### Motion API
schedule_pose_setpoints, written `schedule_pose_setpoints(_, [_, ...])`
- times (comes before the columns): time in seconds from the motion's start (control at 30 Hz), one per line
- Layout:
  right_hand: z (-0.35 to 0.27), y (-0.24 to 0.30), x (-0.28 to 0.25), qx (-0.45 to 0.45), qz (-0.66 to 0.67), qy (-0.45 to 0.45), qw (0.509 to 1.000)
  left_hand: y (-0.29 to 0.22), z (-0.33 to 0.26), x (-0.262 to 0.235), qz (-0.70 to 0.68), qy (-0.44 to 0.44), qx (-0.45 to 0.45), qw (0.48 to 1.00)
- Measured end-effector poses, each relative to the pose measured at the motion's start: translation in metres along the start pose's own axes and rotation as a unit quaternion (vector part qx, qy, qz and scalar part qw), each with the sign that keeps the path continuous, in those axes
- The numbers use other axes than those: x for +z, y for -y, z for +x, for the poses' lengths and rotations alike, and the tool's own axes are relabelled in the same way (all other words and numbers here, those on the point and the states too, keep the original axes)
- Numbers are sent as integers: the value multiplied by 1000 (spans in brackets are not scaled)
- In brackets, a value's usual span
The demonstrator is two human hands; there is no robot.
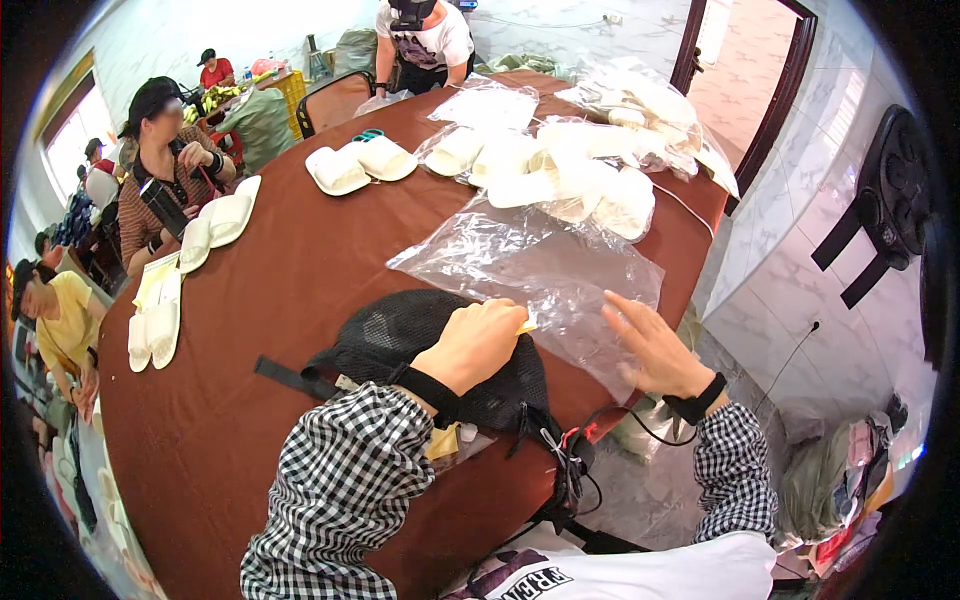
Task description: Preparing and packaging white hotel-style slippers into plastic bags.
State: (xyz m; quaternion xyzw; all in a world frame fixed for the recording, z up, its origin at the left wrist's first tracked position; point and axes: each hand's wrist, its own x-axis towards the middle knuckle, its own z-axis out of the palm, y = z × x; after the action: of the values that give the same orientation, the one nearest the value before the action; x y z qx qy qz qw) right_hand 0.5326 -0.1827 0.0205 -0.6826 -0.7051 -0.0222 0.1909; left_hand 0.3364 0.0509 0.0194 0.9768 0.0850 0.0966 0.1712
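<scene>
My left hand (478, 345) is closed above a black mesh bag (400, 328), and a small yellow piece (527, 326) sticks out from its fingertips. What kind of thing that piece is, I cannot make out. Fingers stretched out, my right hand (652, 348) is at the right edge of a clear plastic bag (530, 262) that lies flat on the brown-covered table (270, 300). Just past this bag, white slippers in clear wrapping (570, 180) are heaped. Under my left wrist, more yellow material (442, 442) shows, partly hidden by my sleeve.
Pairs of white slippers (362, 160) stand along the far and left table edges, with green-handled scissors (368, 135) behind one pair. Black cables (575, 465) hang at the near right edge. People sit across and to the left. A bundle of bags (835, 485) lies on the floor at right.
</scene>
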Motion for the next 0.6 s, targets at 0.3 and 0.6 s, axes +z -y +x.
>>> schedule_pose_setpoints(0.3, [18, 4, 24, -87, -102, 141, 981, -17, -34, -29, -90, -114, 27, 989])
schedule_pose_setpoints(0.6, [26, 32, 36, -205, -115, 182, 955, -36, -49, -46, -98, -151, 28, 983])
